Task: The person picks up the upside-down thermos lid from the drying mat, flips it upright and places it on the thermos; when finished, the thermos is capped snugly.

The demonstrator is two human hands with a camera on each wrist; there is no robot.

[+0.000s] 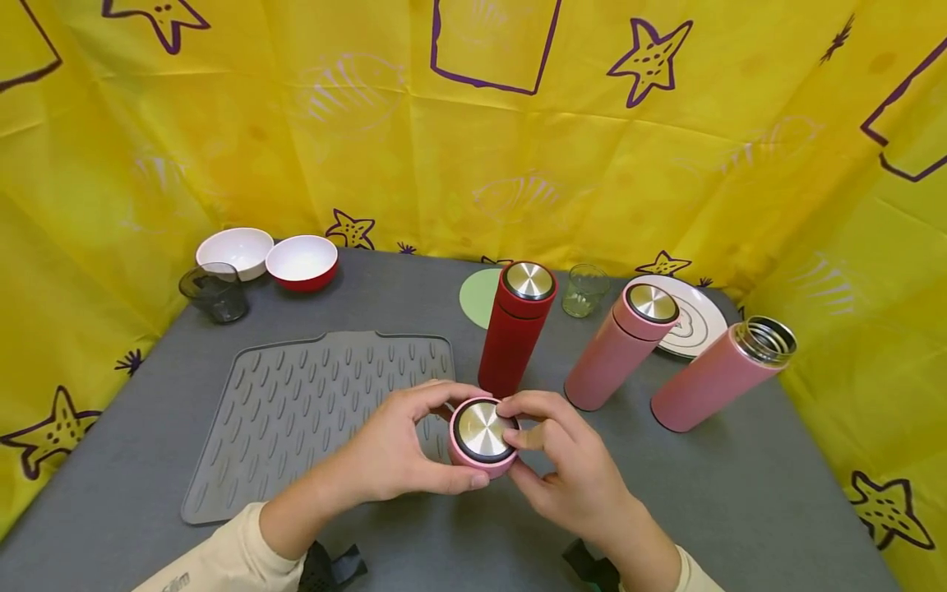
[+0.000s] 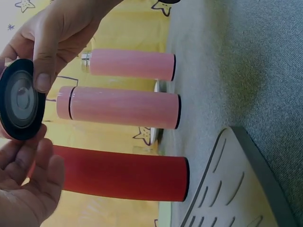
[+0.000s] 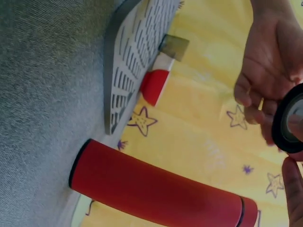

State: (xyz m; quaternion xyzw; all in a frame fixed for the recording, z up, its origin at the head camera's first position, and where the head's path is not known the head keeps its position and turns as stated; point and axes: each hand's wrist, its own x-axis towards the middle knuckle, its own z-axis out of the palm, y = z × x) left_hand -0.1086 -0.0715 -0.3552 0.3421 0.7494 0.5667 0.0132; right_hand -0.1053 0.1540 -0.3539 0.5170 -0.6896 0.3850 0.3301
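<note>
Left grip (image 1: 403, 448) holds pink lid (image 1: 482, 431); right grip (image 1: 562, 460) too

- The head view is bright, with radial glare on the pink lid (image 1: 482, 432).
- Soft shadow lies below it, toward the near edge of the table (image 1: 784, 518).
- Both wrist views look dimmer, slightly soft.

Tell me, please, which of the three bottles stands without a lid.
The pink bottle at far right in the head view: its metal neck is bare, while the red bottle and the other pink bottle are capped.
</note>
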